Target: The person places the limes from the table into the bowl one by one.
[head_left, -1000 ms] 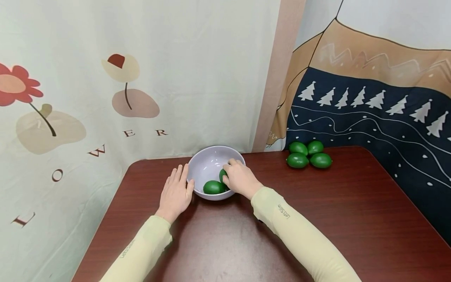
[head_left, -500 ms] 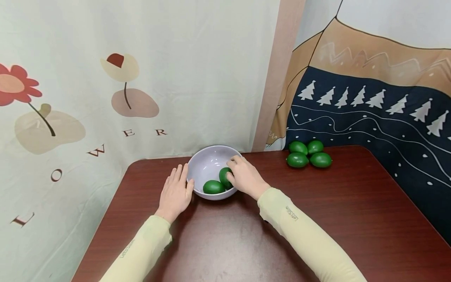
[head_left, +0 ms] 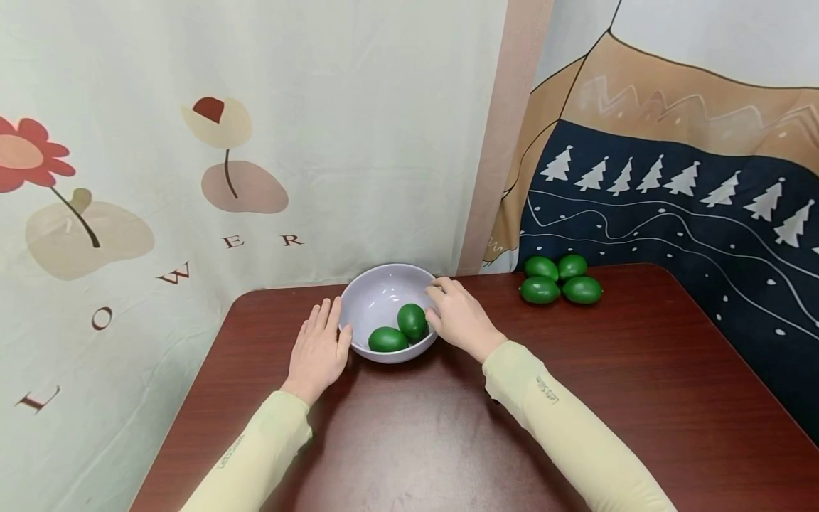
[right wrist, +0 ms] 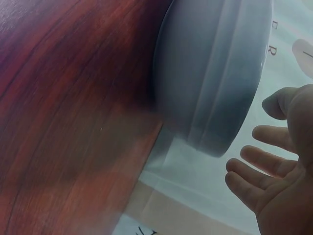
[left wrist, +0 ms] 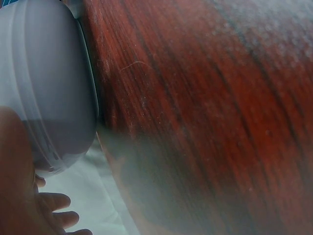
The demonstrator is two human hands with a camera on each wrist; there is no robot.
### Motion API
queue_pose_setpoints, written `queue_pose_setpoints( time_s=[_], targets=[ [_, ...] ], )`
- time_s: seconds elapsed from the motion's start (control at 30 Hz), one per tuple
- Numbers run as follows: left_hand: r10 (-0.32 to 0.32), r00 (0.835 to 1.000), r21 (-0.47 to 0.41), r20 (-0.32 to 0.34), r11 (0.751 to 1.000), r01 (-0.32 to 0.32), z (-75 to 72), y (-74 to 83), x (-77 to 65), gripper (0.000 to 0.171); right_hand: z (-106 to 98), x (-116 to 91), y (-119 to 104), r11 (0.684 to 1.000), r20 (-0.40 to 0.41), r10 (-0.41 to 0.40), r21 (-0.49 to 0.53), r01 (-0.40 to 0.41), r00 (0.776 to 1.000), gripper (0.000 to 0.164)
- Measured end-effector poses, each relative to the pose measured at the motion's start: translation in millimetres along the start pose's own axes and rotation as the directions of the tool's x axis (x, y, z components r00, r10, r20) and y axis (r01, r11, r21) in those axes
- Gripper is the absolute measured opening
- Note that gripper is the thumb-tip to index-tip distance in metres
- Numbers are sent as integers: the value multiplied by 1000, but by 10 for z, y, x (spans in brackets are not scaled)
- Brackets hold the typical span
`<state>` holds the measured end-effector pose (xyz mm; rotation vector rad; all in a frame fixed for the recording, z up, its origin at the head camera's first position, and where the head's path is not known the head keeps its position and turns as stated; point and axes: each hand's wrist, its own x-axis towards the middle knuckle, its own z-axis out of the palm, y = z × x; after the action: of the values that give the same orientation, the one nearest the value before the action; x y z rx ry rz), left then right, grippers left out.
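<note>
A pale lavender bowl (head_left: 367, 304) stands near the table's back edge with two green limes inside. One lime (head_left: 387, 340) lies at the front of the bowl; the other lime (head_left: 412, 321) leans close on its right. My left hand (head_left: 318, 355) rests along the bowl's left side, fingers straight. Over the right rim is my right hand (head_left: 462, 316), its fingers loosely bent and holding nothing. In the right wrist view, the spread fingers of that hand (right wrist: 283, 181) show apart from the bowl's outer wall (right wrist: 205, 73).
Several more limes (head_left: 540, 290) sit in a tight cluster at the back right of the dark red wooden table (head_left: 409, 441). Behind the table hang a pale flower-printed curtain (head_left: 358, 142) and a navy cloth (head_left: 640, 213) with white trees.
My right hand has let go of the right-hand lime in the bowl and drawn back rightward to the rim. The left hand and bowl have stayed in place.
</note>
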<state>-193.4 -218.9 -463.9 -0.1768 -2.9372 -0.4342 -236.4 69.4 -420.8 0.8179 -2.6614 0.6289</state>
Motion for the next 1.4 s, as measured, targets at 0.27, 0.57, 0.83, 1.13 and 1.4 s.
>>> queue_pose_setpoints(
  time_s=[0.27, 0.57, 0.83, 1.13, 1.4],
  targets=[
    [-6, 1000, -7, -2, 1000, 6, -4, 3, 7, 63, -56, -52, 91, 1000, -31, 14, -2, -14, 999, 34],
    [-3, 1000, -12, -5, 1000, 3, 9, -4, 6, 63, -112, -94, 218, 999, -43, 49, -19, -50, 998, 33],
    [2, 1000, -12, -18, 1000, -2, 11, -14, -2, 63, -164, -152, 356, 996, -60, 80, -35, -82, 995, 35],
    [9, 1000, -6, -19, 1000, -9, 20, -12, 0, 63, -215, -211, 485, 993, -80, 110, -36, -113, 991, 34],
    [12, 1000, 3, -21, 1000, -12, 23, -18, 5, 63, -257, -259, 600, 991, -93, 127, -39, -131, 988, 35]
  ],
)
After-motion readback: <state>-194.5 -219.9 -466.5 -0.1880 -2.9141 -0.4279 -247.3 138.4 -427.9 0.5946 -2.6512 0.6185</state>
